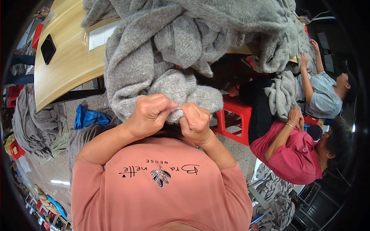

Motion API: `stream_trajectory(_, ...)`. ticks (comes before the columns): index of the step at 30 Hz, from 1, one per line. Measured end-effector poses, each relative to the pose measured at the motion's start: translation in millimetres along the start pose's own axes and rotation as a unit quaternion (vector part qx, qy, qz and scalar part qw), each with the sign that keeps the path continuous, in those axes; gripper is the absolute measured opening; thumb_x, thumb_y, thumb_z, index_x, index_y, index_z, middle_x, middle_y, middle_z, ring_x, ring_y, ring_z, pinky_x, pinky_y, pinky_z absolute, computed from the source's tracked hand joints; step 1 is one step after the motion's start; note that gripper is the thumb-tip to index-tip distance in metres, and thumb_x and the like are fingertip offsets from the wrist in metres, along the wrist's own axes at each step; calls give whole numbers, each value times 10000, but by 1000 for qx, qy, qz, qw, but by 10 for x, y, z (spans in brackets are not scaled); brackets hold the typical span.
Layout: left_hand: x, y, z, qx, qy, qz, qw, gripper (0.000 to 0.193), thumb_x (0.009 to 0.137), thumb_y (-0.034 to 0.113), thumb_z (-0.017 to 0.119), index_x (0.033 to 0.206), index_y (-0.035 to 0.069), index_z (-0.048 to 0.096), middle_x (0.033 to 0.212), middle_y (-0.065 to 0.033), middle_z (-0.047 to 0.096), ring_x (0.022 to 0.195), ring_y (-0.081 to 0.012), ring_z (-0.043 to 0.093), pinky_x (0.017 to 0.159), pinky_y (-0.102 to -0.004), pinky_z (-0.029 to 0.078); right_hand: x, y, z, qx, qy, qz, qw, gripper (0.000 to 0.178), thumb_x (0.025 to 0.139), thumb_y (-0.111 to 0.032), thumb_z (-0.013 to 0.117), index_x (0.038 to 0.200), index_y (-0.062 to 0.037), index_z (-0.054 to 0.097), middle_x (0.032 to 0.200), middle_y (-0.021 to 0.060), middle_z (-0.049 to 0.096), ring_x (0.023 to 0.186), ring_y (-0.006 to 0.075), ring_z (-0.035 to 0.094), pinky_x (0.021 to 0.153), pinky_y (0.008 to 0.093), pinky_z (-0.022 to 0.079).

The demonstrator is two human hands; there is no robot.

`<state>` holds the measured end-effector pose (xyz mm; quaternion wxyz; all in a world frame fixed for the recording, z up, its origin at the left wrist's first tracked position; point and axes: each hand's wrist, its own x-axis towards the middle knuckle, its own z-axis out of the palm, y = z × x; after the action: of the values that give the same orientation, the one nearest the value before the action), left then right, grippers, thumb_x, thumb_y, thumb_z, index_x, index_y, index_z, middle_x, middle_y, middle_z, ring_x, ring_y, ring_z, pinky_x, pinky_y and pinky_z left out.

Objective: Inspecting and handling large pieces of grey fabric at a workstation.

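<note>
A grey knitted garment [133,73] hangs off the table's near edge toward my chest. Both my hands are closed at its lower end, side by side and almost touching. With bent fingers, my left hand [151,112] pinches the knit from the left. My right hand [195,120] pinches it from the right, thumb pressed to the fingers. Between the fingertips only a small bit of knit shows; any thread or finer detail there is too small to tell. Folded ribbed parts of the garment bulge just beyond my hands.
More grey knitwear covers the wooden table [73,50], where a black phone [48,49] lies at left. A red stool [234,119] stands right of me. Two people sit at right, one in a pink top [285,154]. Knitwear is heaped [34,123] at left beside a blue bag [89,117].
</note>
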<state>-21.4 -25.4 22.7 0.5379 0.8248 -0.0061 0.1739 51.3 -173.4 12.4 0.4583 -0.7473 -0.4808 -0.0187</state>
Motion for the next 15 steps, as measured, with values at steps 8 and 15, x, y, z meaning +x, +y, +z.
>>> stream_trajectory(8,-25,58,74,66,64,100,991,148,645,-99,586,758,-6,566,597,-93,533,495,-228,532,440,-299,405,97,35,121,-90,46,-29,994,135,570,27,509,703,5,497,546,93,427,458,249,471,414,336,386)
stream_trajectory(15,66,34,-123,210,72,53,974,205,570,-36,584,764,29,572,665,-88,556,585,-233,552,531,-323,406,44,53,-25,30,104,101,989,197,664,65,406,804,41,542,672,118,570,520,197,546,509,282,440)
